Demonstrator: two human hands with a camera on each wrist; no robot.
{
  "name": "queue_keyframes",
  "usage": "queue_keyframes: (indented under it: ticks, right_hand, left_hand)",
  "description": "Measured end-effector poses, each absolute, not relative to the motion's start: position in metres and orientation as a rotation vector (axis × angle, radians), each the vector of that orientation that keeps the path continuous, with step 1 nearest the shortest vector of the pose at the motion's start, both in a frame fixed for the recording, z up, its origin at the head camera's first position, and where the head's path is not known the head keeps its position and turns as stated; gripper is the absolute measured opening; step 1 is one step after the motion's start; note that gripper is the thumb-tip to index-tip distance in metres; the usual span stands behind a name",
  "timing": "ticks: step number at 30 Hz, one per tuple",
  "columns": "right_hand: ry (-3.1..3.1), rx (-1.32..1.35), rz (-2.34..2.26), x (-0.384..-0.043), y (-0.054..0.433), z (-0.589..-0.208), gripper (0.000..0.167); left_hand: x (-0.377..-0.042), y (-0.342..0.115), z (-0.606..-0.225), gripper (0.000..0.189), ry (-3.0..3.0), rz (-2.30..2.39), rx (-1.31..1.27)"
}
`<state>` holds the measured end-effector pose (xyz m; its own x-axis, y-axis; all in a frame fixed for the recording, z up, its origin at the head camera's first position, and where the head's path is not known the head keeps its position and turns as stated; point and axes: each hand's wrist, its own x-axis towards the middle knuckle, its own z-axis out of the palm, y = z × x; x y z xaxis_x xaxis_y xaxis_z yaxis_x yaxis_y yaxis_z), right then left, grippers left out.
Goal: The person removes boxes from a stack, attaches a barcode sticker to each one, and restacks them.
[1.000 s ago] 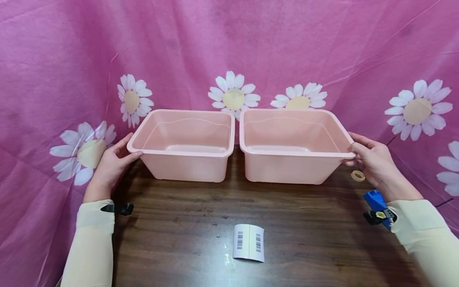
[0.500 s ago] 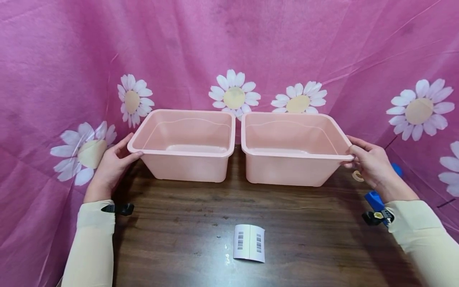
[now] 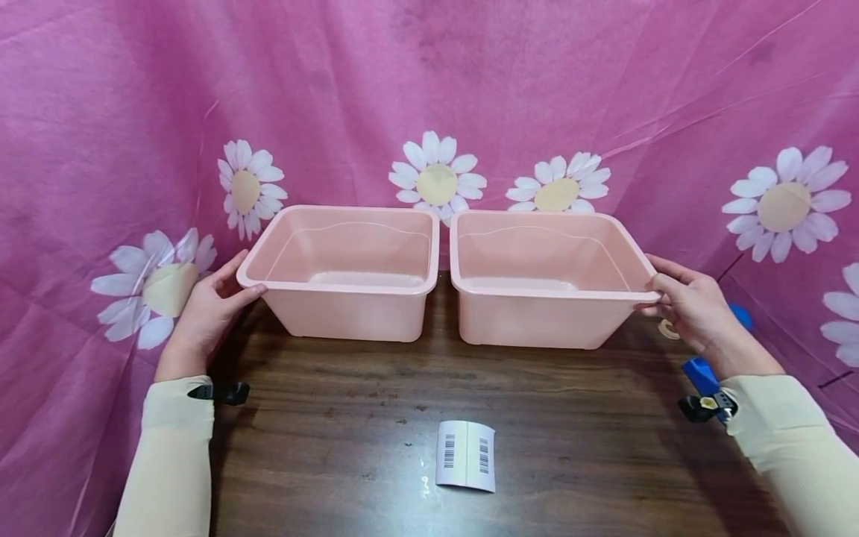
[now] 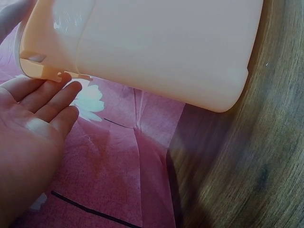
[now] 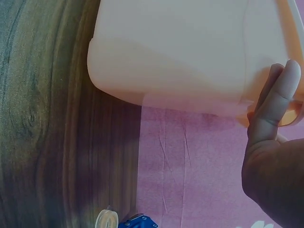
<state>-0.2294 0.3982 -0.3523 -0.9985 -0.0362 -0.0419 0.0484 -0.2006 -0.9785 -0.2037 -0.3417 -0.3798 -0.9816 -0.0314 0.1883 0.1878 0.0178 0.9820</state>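
Observation:
Two pink plastic storage bins stand side by side on the table, the left bin point(image 3: 349, 313) and the right bin point(image 3: 530, 321), a narrow gap between them. Nothing lies inside either. My left hand point(image 3: 206, 313) holds the left bin's outer near corner, thumb at the front of the rim; the left wrist view shows fingertips against the rim's underside beside the bin wall point(image 4: 166, 52). At the opposite end, my right hand point(image 3: 698, 309) grips the right bin's rim between thumb and fingers. In the right wrist view its fingers point(image 5: 273, 107) overlap the bin's edge.
A white label sheet with barcodes point(image 3: 466, 456) lies near the front of the brown wooden table point(image 3: 322, 447). Beyond the right bin are a tape roll point(image 3: 669, 329) and a blue object point(image 3: 701, 375), partly hidden by the arm. Pink flowered cloth point(image 3: 496, 82) hangs behind.
Over the past second the right bin has come slightly lower and nearer, with my right hand shifting a little left alongside it. The left hand and left bin look almost still.

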Motion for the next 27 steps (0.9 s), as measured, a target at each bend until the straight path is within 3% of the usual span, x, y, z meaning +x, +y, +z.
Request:
queue_keyframes:
  ticks: [27]
  right_hand:
    - [1.915, 0.040, -2.335, -0.2255, 0.4025, -0.3566, 0.041]
  left_hand:
    - [-0.2033, -0.3422, -0.3793, 0.084, -2.138, -2.076, -0.168]
